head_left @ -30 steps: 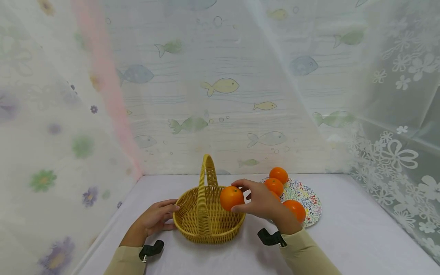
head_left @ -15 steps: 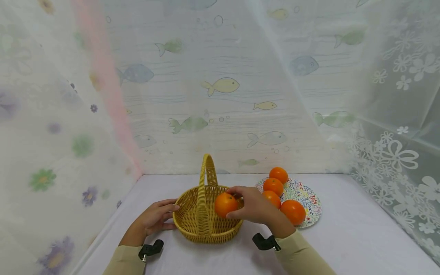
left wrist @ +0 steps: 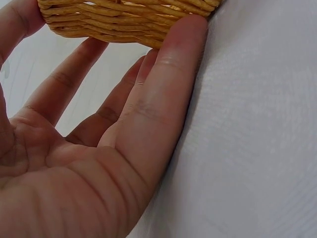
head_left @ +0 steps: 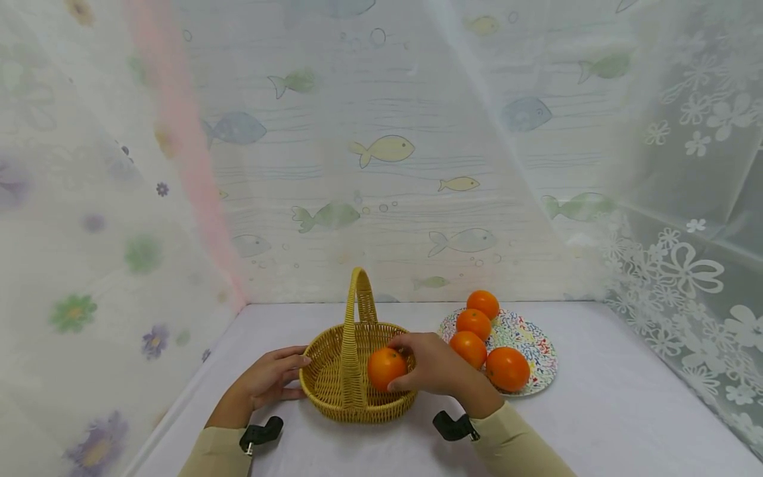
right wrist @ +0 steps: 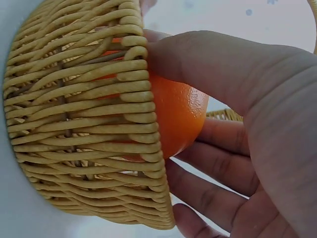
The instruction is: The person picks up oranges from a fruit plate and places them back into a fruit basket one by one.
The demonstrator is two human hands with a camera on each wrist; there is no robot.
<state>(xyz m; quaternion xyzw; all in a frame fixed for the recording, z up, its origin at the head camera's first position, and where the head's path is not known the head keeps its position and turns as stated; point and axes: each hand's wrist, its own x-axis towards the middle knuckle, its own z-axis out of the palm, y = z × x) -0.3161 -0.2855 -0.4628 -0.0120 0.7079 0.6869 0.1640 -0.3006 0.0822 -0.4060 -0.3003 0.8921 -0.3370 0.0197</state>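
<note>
A yellow wicker basket with a tall arched handle stands on the white-covered table. My left hand touches the basket's left side. In the left wrist view its fingers extend to the woven wall. With thumb and fingers my right hand holds an orange inside the right half of the basket. Seen from the right wrist, the orange is partly below the rim and shows through the weave, and the fingers lie across that rim.
Right of the basket, a round plate with a multicoloured pattern carries several oranges. A curtain printed with fish hangs behind the table, and flowered sheets close off both sides.
My right hand has brought the orange left and down from over the basket's right rim into the basket. More of the plate's oranges now show. The left hand stays at the basket.
</note>
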